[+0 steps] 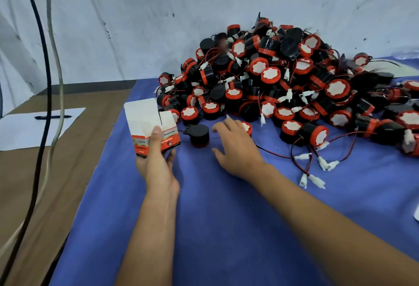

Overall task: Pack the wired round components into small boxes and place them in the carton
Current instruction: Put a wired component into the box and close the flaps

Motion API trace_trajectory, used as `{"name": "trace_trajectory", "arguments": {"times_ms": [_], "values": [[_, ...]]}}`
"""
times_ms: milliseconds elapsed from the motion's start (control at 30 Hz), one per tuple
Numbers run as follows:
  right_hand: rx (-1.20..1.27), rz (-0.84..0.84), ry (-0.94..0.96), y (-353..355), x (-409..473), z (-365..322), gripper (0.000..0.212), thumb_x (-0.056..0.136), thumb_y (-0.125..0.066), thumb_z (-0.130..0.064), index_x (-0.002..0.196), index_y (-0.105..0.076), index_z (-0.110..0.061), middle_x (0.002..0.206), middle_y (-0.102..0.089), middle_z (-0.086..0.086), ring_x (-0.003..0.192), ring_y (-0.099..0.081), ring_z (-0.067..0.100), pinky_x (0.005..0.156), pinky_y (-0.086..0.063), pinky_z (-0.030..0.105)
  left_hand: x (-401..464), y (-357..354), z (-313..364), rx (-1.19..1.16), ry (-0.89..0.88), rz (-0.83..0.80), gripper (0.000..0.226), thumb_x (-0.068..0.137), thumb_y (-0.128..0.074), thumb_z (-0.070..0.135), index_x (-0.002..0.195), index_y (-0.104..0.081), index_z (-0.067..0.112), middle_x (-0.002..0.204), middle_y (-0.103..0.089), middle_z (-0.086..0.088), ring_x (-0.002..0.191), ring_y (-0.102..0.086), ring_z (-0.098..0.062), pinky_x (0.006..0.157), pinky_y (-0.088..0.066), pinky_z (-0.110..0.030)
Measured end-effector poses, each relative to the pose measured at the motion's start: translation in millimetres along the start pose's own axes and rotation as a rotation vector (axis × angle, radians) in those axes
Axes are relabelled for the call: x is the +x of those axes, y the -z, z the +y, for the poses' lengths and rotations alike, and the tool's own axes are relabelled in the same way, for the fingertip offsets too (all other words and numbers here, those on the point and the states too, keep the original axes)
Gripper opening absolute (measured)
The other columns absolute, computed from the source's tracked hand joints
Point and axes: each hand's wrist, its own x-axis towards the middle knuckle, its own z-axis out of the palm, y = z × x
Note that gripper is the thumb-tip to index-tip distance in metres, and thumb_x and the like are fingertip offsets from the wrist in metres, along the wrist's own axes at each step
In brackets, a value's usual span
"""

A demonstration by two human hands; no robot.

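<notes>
Red-and-white small box (151,127) is standing upright in the left hand (156,163), flaps open.
The left grip is pinching the box between thumb and fingers; the right hand (238,147) is hovering with spread fingers beside a black round part (199,135) on the blue cloth (226,217) covering the desk, the pile of wired parts (283,81) lying just behind.
</notes>
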Motion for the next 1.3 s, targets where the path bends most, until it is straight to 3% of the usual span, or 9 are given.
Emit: {"name": "trace_trajectory", "arguments": {"times_ms": [200, 333, 433, 667, 767, 933, 1033, 1200, 1300], "values": [[-0.064, -0.421, 0.119, -7.9, 33.5, -28.0, 0.065, 0.104, -0.050, -0.012, 0.159, -0.029, -0.040, 0.172, 0.012, -0.003, 0.158, 0.010, 0.030, 0.122, -0.028, 0.052, 6.4, 4.2, -3.9, 0.052, -0.153, 0.086, 0.041, 0.091, -0.080, 0.023, 0.122, -0.055, 0.019, 0.115, -0.071, 0.007, 0.100, -0.075, -0.010, 0.074, -0.062, -0.029], [-0.215, -0.360, -0.020, -1.2, 25.7, -46.3, 0.050, 0.101, -0.053, -0.011, 0.147, -0.048, -0.029, 0.158, -0.018, 0.019, 0.116, -0.048, 0.044, 0.084, -0.049, 0.046, 14.5, 10.1, -3.8, 0.038, -0.161, 0.188, 0.033, 0.090, -0.078, 0.024, 0.109, -0.052, 0.018, 0.111, -0.070, 0.003, 0.094, -0.074, -0.008, 0.072, -0.062, -0.027], [-0.138, -0.247, -0.183, 16.1, 0.6, -49.4, 0.039, 0.101, -0.058, -0.040, 0.132, -0.051, -0.018, 0.135, -0.051, 0.021, 0.082, -0.054, 0.031, 0.066, -0.043, 0.038, 14.6, 8.7, -6.0, 0.060, -0.142, 0.194, 0.031, 0.090, -0.078, 0.023, 0.104, -0.050, 0.019, 0.110, -0.069, 0.003, 0.091, -0.074, -0.007, 0.069, -0.061, -0.026], [0.041, -0.298, -0.283, 58.4, -77.6, -42.4, 0.046, 0.096, -0.059, -0.059, 0.097, -0.055, -0.013, 0.092, -0.064, 0.008, 0.082, -0.060, 0.026, 0.070, -0.052, 0.042, 1.5, 2.0, -14.1, 0.335, -0.104, 0.084, 0.024, 0.089, -0.079, 0.041, 0.096, -0.061, 0.029, 0.104, -0.075, 0.008, 0.092, -0.072, -0.006, 0.077, -0.057, -0.028], [-0.006, -0.434, -0.212, 77.2, -89.1, -34.3, 0.037, 0.096, -0.061, -0.051, 0.111, -0.055, -0.018, 0.104, -0.064, 0.006, 0.097, -0.061, 0.027, 0.083, -0.053, 0.045, -2.1, 1.6, -16.9, 0.436, -0.124, 0.016, 0.032, 0.087, -0.080, 0.045, 0.091, -0.062, 0.019, 0.098, -0.075, 0.005, 0.086, -0.069, -0.009, 0.070, -0.051, -0.025], [-0.111, -0.358, 0.017, 91.1, -82.7, -20.1, 0.089, 0.082, -0.064, -0.074, 0.156, -0.029, -0.040, 0.147, -0.028, -0.002, 0.136, -0.027, 0.021, 0.116, -0.035, 0.035, -3.0, 3.5, -23.1, 0.858, -0.247, -0.219, 0.039, 0.081, -0.084, 0.045, 0.091, -0.065, 0.012, 0.084, -0.069, 0.003, 0.082, -0.064, -0.021, 0.068, -0.049, -0.036], [0.015, -0.528, 0.102, 81.5, -75.8, -13.6, 0.077, 0.095, -0.069, -0.040, 0.160, -0.026, -0.039, 0.166, -0.017, -0.012, 0.152, -0.012, 0.011, 0.123, -0.019, 0.027, -2.5, 6.2, -25.2, 1.211, -0.428, -0.294, 0.041, 0.076, -0.084, 0.052, 0.086, -0.065, 0.017, 0.083, -0.069, 0.001, 0.089, -0.063, -0.028, 0.078, -0.052, -0.046], [0.105, -0.588, 0.047, 78.3, -84.1, 10.5, 0.075, 0.092, -0.075, -0.027, 0.156, -0.037, -0.033, 0.150, -0.043, -0.018, 0.138, -0.036, 0.003, 0.110, -0.031, 0.016, 3.6, 11.9, -17.7, 1.040, -0.253, -0.355, 0.030, 0.072, -0.092, 0.036, 0.089, -0.070, 0.026, 0.083, -0.074, 0.012, 0.083, -0.072, -0.013, 0.068, -0.055, -0.032], [0.209, -0.331, 0.003, 78.8, -84.5, 13.9, 0.047, 0.086, -0.074, -0.054, 0.119, -0.065, -0.022, 0.111, -0.067, -0.005, 0.101, -0.061, 0.015, 0.090, -0.052, 0.037, 1.1, 10.5, -17.6, 0.972, -0.203, -0.476, 0.038, 0.073, -0.094, 0.028, 0.103, -0.071, 0.029, 0.096, -0.077, 0.014, 0.091, -0.072, -0.007, 0.080, -0.060, -0.034]]}}
